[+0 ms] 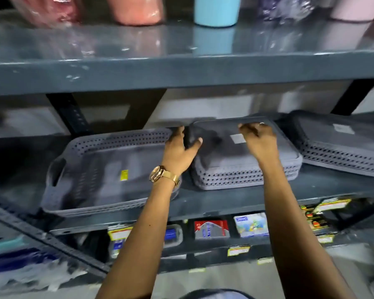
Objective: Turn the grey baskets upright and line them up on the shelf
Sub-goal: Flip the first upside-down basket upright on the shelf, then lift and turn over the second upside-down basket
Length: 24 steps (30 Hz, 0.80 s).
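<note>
Three stacks of grey perforated baskets stand on the middle shelf [225, 201]. The left stack [99, 169] is upright, its open side up, with a yellow sticker inside. The middle stack [242, 169] lies upside down, flat bottom up, with a white label. My left hand [181, 147], with a gold watch on the wrist, grips the top basket's left edge. My right hand [259, 139] has its fingers curled over the far edge of that same top basket. The right stack [343, 147] is also upside down.
The upper shelf [181, 70] hangs close above the baskets and carries a blue cup [216, 11] and pink wrapped goods [136, 9]. Black uprights [73, 113] stand behind the left stack. Boxed goods with yellow price tags [239, 251] fill the shelf below.
</note>
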Available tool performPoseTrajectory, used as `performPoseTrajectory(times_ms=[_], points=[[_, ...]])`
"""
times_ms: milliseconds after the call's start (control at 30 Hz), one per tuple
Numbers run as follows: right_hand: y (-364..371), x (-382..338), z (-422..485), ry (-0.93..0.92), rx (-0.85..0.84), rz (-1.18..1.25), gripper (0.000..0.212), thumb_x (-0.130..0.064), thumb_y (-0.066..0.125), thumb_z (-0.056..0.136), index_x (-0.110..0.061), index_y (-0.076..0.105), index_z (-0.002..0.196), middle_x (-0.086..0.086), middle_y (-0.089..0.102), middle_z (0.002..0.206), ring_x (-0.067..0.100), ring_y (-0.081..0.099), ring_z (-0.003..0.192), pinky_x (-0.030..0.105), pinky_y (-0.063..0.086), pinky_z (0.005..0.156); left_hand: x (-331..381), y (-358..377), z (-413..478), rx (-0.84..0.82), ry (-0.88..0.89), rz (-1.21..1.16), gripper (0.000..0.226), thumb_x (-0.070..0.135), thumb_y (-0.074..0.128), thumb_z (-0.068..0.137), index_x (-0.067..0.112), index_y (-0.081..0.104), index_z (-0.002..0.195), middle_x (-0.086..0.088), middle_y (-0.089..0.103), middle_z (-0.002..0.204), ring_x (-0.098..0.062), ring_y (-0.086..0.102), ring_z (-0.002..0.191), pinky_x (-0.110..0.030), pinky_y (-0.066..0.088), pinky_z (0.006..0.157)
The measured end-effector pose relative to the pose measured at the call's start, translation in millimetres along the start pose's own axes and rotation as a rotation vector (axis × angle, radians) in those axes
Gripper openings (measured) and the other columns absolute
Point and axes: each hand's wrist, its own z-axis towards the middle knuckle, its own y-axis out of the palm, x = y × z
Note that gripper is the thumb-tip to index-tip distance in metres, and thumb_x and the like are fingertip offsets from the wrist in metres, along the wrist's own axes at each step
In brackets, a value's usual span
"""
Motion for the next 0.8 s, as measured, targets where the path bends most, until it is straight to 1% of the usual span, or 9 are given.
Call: performPoseTrajectory(times_ms=[67, 167, 233, 367, 467, 500, 567, 700, 800], points=[[-30, 19, 20, 0.005, 0.029, -0.109, 0.028, -0.031, 0.062, 0.090, -0.005, 0.066, 0.083, 0.016, 0.067, 0.087, 0.035, 0.060, 0.092, 0.034, 0.045, 0.083, 16, 27, 5, -0.088, -0.054, 0.122, 0.049, 0.042, 0.056, 0.091, 0.006, 0.056, 0.124, -0.016, 0.063, 0.126, -0.034, 0.057, 0.118, -0.033, 0.044, 0.093], [-60, 54, 51, 0.098, 0.019, -0.221, 0.041, -0.030, 0.064, 0.088, 0.008, 0.064, 0.103, 0.027, 0.067, 0.107, 0.042, 0.063, 0.104, 0.042, 0.050, 0.088, 18, 59, 18, -0.147, -0.199, 0.217, 0.055, 0.054, 0.049, 0.090, 0.002, 0.065, 0.096, -0.023, 0.069, 0.106, -0.038, 0.064, 0.100, -0.032, 0.045, 0.074], [-69, 71, 69, 0.120, -0.056, -0.239, 0.041, -0.030, 0.066, 0.085, 0.008, 0.064, 0.100, 0.028, 0.069, 0.104, 0.041, 0.065, 0.100, 0.043, 0.053, 0.085, 21, 73, 26, -0.168, -0.257, 0.150, 0.052, 0.053, 0.045, 0.092, 0.006, 0.066, 0.091, -0.022, 0.068, 0.110, -0.038, 0.062, 0.106, -0.031, 0.043, 0.078], [-75, 94, 90, 0.184, -0.178, -0.139, 0.040, -0.030, 0.070, 0.082, 0.006, 0.068, 0.101, 0.019, 0.071, 0.105, 0.034, 0.066, 0.100, 0.041, 0.052, 0.086, 21, 93, 37, -0.075, -0.349, 0.100, 0.064, 0.053, 0.041, 0.094, 0.001, 0.051, 0.130, -0.023, 0.046, 0.142, -0.039, 0.041, 0.132, -0.038, 0.032, 0.110], [-76, 109, 104, 0.262, -0.226, 0.013, 0.057, -0.039, 0.076, 0.073, 0.001, 0.066, 0.112, 0.014, 0.070, 0.117, 0.030, 0.064, 0.111, 0.038, 0.051, 0.096, 8, 110, 46, 0.006, -0.448, 0.074, 0.126, 0.093, 0.023, 0.064, 0.000, 0.013, 0.149, -0.027, 0.018, 0.156, -0.042, 0.019, 0.144, -0.048, 0.016, 0.119], [-74, 118, 112, 0.277, -0.229, 0.067, 0.074, -0.049, 0.077, 0.064, 0.001, 0.063, 0.117, 0.014, 0.068, 0.122, 0.029, 0.063, 0.115, 0.036, 0.049, 0.100, 5, 113, 46, 0.031, -0.447, 0.067, 0.131, 0.096, 0.019, 0.059, 0.003, 0.008, 0.150, -0.026, 0.017, 0.157, -0.043, 0.019, 0.144, -0.052, 0.016, 0.118], [-77, 121, 114, 0.276, -0.215, 0.182, 0.109, -0.066, 0.074, 0.047, 0.000, 0.053, 0.132, 0.012, 0.061, 0.135, 0.026, 0.057, 0.125, 0.035, 0.043, 0.108, 12, 119, 38, 0.159, -0.408, 0.068, 0.113, 0.084, 0.027, 0.074, 0.006, 0.003, 0.152, -0.025, 0.020, 0.156, -0.047, 0.026, 0.140, -0.056, 0.025, 0.113], [-105, 77, 86, 0.229, -0.049, 0.409, 0.072, -0.054, 0.063, 0.084, -0.013, 0.047, 0.140, 0.006, 0.054, 0.141, 0.020, 0.052, 0.124, 0.029, 0.036, 0.106, 27, 116, 26, 0.452, -0.200, -0.139, 0.088, 0.064, 0.034, 0.085, 0.011, 0.014, 0.152, -0.021, 0.018, 0.158, -0.036, 0.023, 0.144, -0.045, 0.019, 0.116], [-113, 73, 91, 0.185, -0.044, 0.567, 0.079, -0.078, 0.049, 0.076, -0.029, 0.051, 0.139, -0.008, 0.051, 0.143, 0.014, 0.046, 0.132, 0.035, 0.030, 0.115, 37, 111, 22, 0.568, -0.167, -0.359, 0.070, 0.056, 0.031, 0.093, 0.017, 0.021, 0.151, -0.013, 0.014, 0.161, -0.022, 0.016, 0.147, -0.037, 0.012, 0.117]])
